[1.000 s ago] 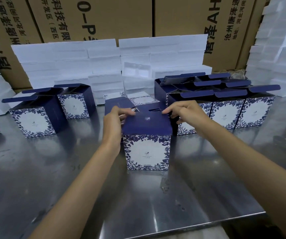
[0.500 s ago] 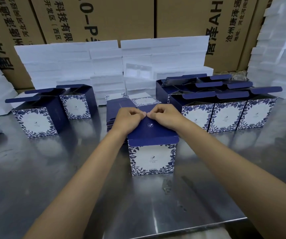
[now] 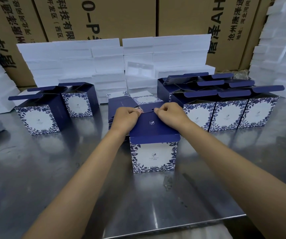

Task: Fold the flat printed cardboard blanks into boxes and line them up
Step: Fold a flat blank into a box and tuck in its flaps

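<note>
- We see a blue-and-white floral box [image 3: 153,156] standing upright on the steel desk [image 3: 69,187], near its front edge, with its navy lid flap [image 3: 153,129] folded down over the top.
- Our left hand [image 3: 125,117] rests on the far left corner of that flap, fingers curled and pinching its back edge.
- Our right hand [image 3: 170,113] does the same at the far right corner, fingers curled onto the flap; the two hands are close together.
- Just behind the box lies a stack of flat blanks [image 3: 121,104].
- A row of finished boxes [image 3: 228,116] with raised lids stands to the right, touching side by side, with more behind.
- Two open boxes [image 3: 38,118] stand to the left.
- White foam blocks [image 3: 104,62] and brown cartons [image 3: 104,16] fill the back.
</note>
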